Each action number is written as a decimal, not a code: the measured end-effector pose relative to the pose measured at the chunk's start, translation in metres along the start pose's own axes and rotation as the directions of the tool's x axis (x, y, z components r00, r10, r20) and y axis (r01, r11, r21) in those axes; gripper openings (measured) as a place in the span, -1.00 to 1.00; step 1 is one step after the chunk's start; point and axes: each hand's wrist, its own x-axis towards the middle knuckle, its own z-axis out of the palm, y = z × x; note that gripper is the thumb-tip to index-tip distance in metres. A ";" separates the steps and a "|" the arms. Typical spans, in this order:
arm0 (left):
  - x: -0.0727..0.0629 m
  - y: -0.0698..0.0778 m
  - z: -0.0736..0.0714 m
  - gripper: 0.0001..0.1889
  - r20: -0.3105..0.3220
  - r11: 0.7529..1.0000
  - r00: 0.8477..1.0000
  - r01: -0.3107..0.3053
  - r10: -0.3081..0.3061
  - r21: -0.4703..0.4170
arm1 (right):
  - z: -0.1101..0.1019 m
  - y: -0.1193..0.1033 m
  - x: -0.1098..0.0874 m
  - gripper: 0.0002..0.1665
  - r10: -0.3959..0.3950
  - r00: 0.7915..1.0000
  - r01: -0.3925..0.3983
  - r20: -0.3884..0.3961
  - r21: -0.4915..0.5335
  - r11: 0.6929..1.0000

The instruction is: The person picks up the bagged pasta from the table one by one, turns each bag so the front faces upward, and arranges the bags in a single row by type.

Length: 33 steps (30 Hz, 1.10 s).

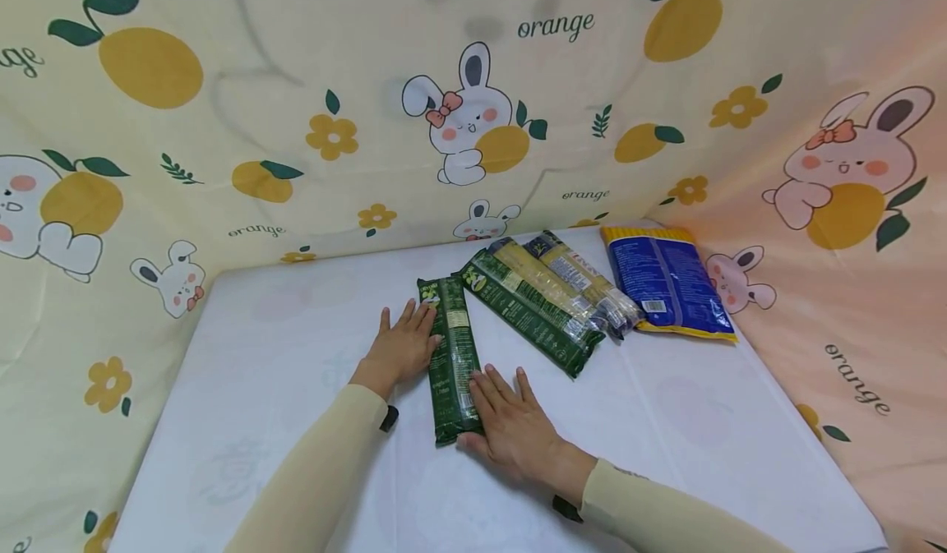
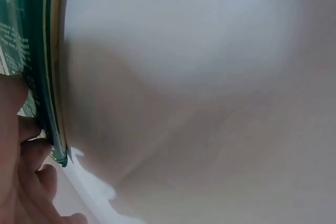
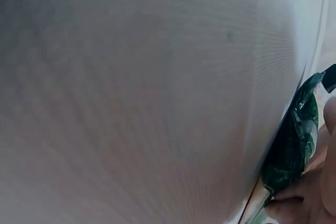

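A long green spaghetti packet (image 1: 449, 372) lies on the white table, its far end tilted slightly left in the head view. My left hand (image 1: 399, 351) touches its left edge near the upper half, fingers stretched forward. In the left wrist view, those fingertips rest against the packet's side (image 2: 37, 51). My right hand (image 1: 518, 430) lies with straight fingers along the lower right edge, the thumb by the near end. The right wrist view catches the crinkled green end of the packet (image 3: 291, 145) beside the fingers.
Right of it, a second green packet (image 1: 528, 313) lies slanted beside two clear-fronted pasta packets (image 1: 551, 283) (image 1: 580, 274). A blue bag with yellow ends (image 1: 666, 278) lies at the table's right edge. A patterned cloth (image 1: 355, 60) hangs behind the white table (image 1: 281, 356).
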 end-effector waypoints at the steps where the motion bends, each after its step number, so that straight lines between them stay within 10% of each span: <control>1: 0.001 0.000 -0.001 -0.31 -0.011 1.000 1.000 -0.004 0.004 0.003 | 0.000 0.001 0.000 -0.03 0.007 1.000 -0.007 -0.014 -0.002 1.000; 33: 0.075 -0.005 -0.039 -0.35 -0.046 0.996 0.998 0.044 -0.040 0.082 | -0.010 0.042 0.052 0.16 -0.035 0.984 0.013 -0.172 -0.128 0.992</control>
